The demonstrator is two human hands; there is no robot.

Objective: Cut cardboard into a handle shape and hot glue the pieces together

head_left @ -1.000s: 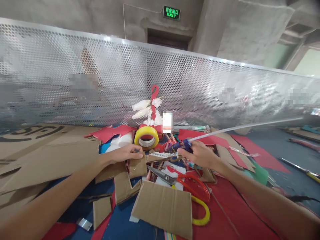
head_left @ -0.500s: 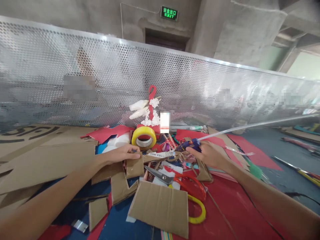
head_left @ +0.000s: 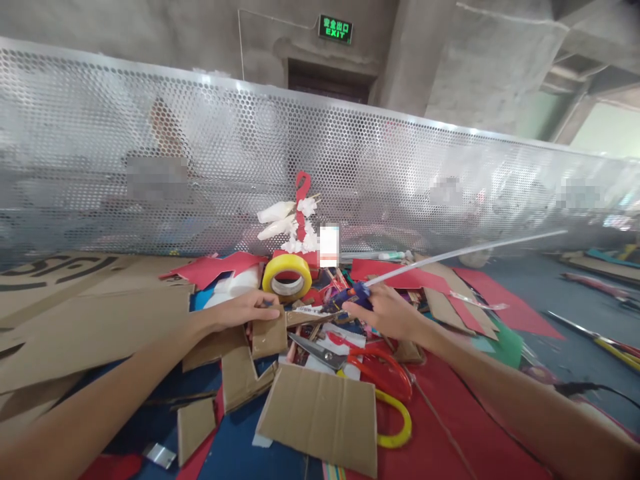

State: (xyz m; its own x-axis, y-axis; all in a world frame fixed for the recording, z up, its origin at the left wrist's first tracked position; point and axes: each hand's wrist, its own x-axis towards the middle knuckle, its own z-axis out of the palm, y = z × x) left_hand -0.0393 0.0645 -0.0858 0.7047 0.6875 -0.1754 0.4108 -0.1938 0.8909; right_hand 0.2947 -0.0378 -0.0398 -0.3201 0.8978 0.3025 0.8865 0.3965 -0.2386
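Note:
My left hand [head_left: 253, 308] is closed on a small piece of brown cardboard [head_left: 270, 335], thumb and fingers at its upper edge. In my right hand [head_left: 383, 310] is a dark blue hot glue gun [head_left: 350, 297], with a long clear glue stick [head_left: 450, 254] poking out of its back. Its nozzle points left, over a narrow cardboard strip [head_left: 313, 317] beside the held piece. Just below lie scissors with red handles [head_left: 383, 365]. A square of cardboard [head_left: 320, 417] partly covers a yellow handle [head_left: 397, 420]. The glue gun's trigger is hidden by my fingers.
A roll of yellow tape [head_left: 273, 283] stands behind my hands. Beyond it are a red and white flower decoration [head_left: 301, 223] and a perforated metal screen [head_left: 215, 147]. Large cardboard sheets [head_left: 100, 313] lie at left, red paper [head_left: 505, 303] at right. A cable [head_left: 607, 390] runs at far right.
My right hand has moved left with the glue gun, bringing its nozzle closer to the cardboard in my left hand. The left hand has stayed nearly still.

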